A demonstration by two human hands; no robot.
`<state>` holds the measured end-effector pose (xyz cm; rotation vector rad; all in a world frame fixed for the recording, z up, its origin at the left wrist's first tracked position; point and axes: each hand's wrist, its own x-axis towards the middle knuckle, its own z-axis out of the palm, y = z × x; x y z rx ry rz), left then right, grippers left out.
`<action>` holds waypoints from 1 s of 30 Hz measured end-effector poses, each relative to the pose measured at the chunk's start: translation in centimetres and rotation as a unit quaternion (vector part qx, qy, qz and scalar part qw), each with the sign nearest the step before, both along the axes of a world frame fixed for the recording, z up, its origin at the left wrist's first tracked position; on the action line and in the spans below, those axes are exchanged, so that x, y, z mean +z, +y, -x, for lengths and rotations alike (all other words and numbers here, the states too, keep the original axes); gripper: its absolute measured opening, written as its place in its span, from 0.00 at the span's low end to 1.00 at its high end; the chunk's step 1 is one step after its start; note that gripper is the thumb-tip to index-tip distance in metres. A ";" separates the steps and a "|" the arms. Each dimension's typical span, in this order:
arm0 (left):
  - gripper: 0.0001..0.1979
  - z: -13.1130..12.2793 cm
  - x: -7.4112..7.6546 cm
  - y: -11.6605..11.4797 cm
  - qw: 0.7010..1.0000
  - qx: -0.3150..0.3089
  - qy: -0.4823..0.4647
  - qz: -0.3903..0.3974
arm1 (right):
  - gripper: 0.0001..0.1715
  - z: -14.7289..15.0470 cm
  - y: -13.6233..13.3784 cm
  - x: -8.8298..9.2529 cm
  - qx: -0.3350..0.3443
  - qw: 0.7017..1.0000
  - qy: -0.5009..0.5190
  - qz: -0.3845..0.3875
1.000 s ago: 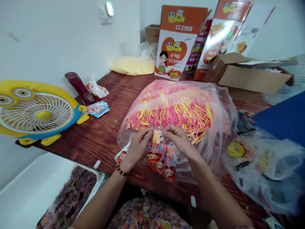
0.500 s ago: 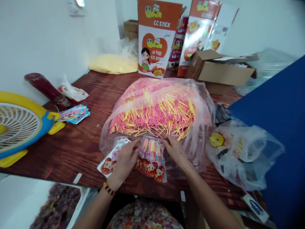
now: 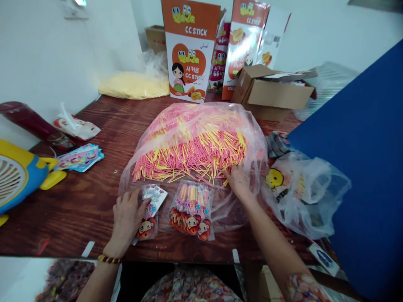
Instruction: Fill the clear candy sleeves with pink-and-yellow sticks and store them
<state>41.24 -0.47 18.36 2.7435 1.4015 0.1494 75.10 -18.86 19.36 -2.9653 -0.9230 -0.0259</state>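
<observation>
My left hand (image 3: 126,220) is at the left, its thumb and fingers on the edge of printed clear plastic packets (image 3: 146,228) with a red-haired cartoon figure. A white printed piece (image 3: 158,195) lies over them. To their right, a row of overlapping packets (image 3: 192,209) lies flat, with pink and yellow sticks showing in the upper part. My right hand (image 3: 239,182) reaches to the front right edge of a heap of thin pink and yellow sticks (image 3: 189,155). Its fingers are stretched out and touch the sticks, holding nothing that I can make out.
A large clear bag (image 3: 255,138) surrounds the heap. Cartons (image 3: 189,50) and an opened brown box (image 3: 277,94) stand behind. At left are a toy-like fan (image 3: 19,176), blue packets (image 3: 82,157) and tissues (image 3: 78,126). A crumpled plastic bag (image 3: 308,193) lies by a blue panel (image 3: 355,126).
Both hands have left the row of filled packets. My left hand has moved left onto the other printed packets, and my right hand forward to the sticks. The view has shifted right.
</observation>
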 end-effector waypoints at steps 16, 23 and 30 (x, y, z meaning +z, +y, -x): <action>0.25 -0.2 -0.1 0.0 0.999 0.009 -0.021 0.041 | 0.24 2.7 3.3 -1.3 -0.027 0.998 -0.052 -0.016; 0.25 -0.2 0.0 0.2 0.998 0.013 -0.032 0.057 | 0.21 2.9 4.4 -1.9 -0.006 0.998 -0.045 -0.030; 0.25 -0.7 0.2 0.2 0.998 0.024 -0.032 0.053 | 0.18 2.0 3.4 -2.8 0.000 0.996 0.033 -0.082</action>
